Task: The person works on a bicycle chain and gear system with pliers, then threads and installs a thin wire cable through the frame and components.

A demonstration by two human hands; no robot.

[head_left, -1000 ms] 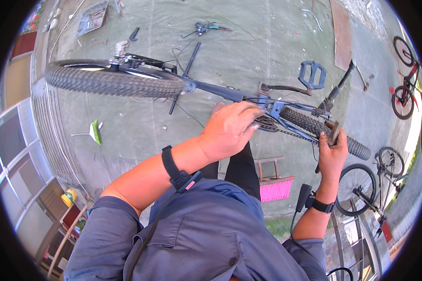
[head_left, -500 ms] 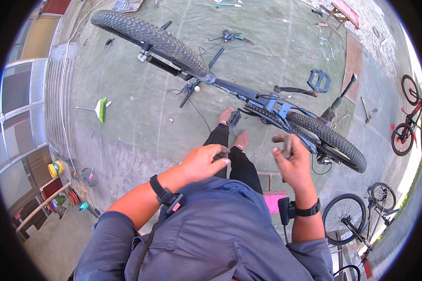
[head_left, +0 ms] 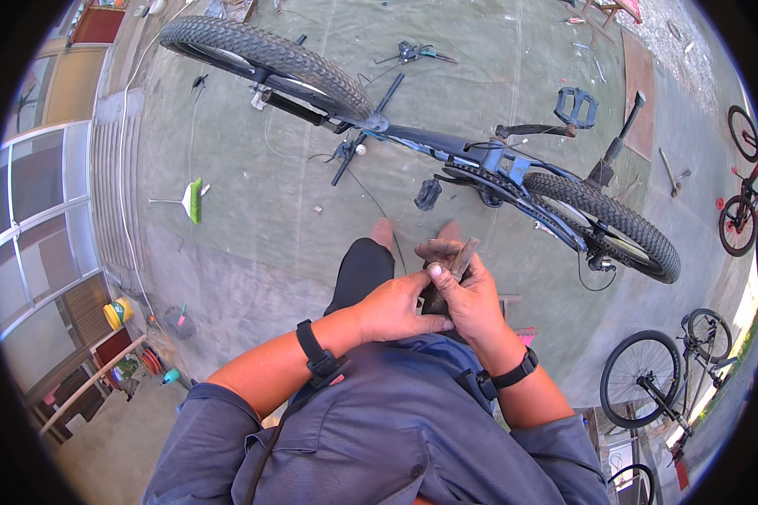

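Note:
My left hand (head_left: 400, 308) and my right hand (head_left: 470, 305) meet in front of my waist. Between the right thumb and fingers is a short, grey-brown stick-like piece (head_left: 464, 259), its upper end sticking out. The left fingers are closed on a dark piece (head_left: 434, 300) next to the right thumb; its kind is mostly hidden by the fingers. Ahead of my feet is a blue mountain bike (head_left: 425, 143), apparently upside down, its handlebar (head_left: 343, 164) at the floor. Its knobby front wheel (head_left: 278, 63) lies to the left, its rear wheel (head_left: 619, 220) to the right.
A green-bristled brush (head_left: 194, 200) lies on the floor at left. Beyond the bike is a dark cabled part (head_left: 408, 53). A hammer-like tool (head_left: 670, 172) rests at right. Two more bikes, a red one (head_left: 743, 198) and a black one (head_left: 648, 379), stand farther right.
My hands were apart and have come together, the right one moving left and the left one slightly right. The view has shifted a little; the bike has stayed in place.

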